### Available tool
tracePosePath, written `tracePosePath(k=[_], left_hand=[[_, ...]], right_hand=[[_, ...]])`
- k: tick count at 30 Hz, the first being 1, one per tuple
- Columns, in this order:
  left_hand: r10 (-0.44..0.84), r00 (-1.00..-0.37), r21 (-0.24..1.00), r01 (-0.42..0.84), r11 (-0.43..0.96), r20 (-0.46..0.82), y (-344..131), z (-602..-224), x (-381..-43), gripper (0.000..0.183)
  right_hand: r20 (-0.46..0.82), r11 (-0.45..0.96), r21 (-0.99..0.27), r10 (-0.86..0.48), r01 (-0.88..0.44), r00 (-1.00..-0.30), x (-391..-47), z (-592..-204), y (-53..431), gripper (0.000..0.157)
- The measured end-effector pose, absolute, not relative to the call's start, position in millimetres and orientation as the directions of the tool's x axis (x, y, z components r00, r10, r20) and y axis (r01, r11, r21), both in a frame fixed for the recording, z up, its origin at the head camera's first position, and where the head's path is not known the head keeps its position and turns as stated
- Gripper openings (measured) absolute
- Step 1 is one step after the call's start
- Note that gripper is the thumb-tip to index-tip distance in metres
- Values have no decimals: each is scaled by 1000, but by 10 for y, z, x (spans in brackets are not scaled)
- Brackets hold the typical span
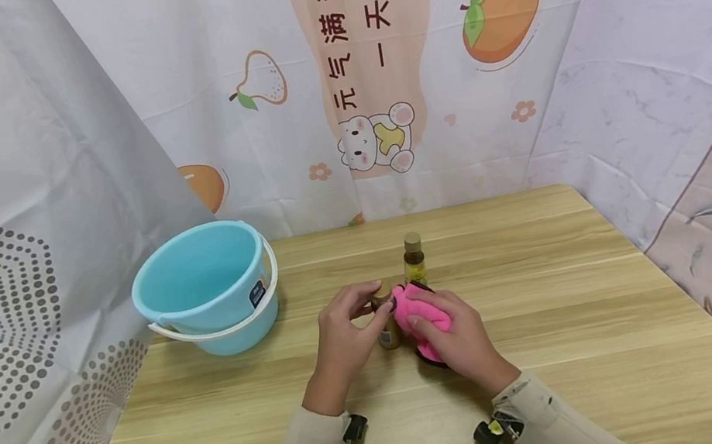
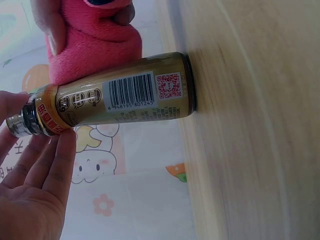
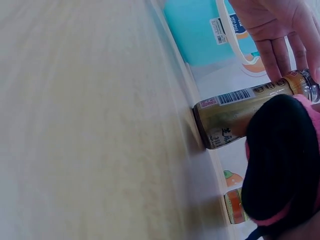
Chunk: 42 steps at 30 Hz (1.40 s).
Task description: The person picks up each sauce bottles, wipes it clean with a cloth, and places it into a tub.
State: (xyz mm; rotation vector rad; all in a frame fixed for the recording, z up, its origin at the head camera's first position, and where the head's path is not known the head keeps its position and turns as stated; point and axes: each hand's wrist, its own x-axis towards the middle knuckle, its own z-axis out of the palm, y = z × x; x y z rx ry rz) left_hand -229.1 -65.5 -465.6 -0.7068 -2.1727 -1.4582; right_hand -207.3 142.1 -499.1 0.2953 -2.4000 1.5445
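Observation:
A gold-labelled bottle [image 2: 132,92] with a dark neck stands upright on the table, its barcode showing in both wrist views. My left hand [image 1: 341,334] pinches it at the neck, thumb on one side and fingers on the other. In my right hand [image 1: 467,337] is a bunched pink cloth [image 1: 424,313] with a black part, gripped against the side of the same bottle. The black part [image 3: 280,155] covers some of the bottle in the right wrist view. Just behind the cloth stands a second, dark bottle [image 1: 415,263] with a yellow label and tan cap.
A light blue bucket [image 1: 210,321] with a white handle stands at the table's back left. The wooden table [image 1: 584,278] ends at a printed curtain [image 1: 287,147] behind, with more hanging cloth at both sides.

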Motion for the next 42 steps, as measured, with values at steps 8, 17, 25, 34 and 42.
tracePosePath(k=[8,17,25,34,42], left_hand=[[181,-789,710,609,353,587,-658,-4649,-2278,28],[193,-795,715,603,354,575,-650,-4643,-2279,28],[138,-827,764,558,324,545,-632,-4648,-2288,45],[49,-886,841,453,298,460,-612,-4652,-2272,43],[49,-903,859,422,289,427,-617,-4647,-2274,44]], right_hand=[[371,275,-893,5,-356,-929,-2069,-4970,1419,36],[320,302,-902,-14,-309,-947,-2051,-4924,1427,37],[291,356,-891,-25,-281,-956,-2076,-4964,1446,38],[199,397,-898,-20,-191,-980,-2083,-4978,1427,39],[118,455,-882,-32,-119,-993,-2095,-5009,1444,41]])
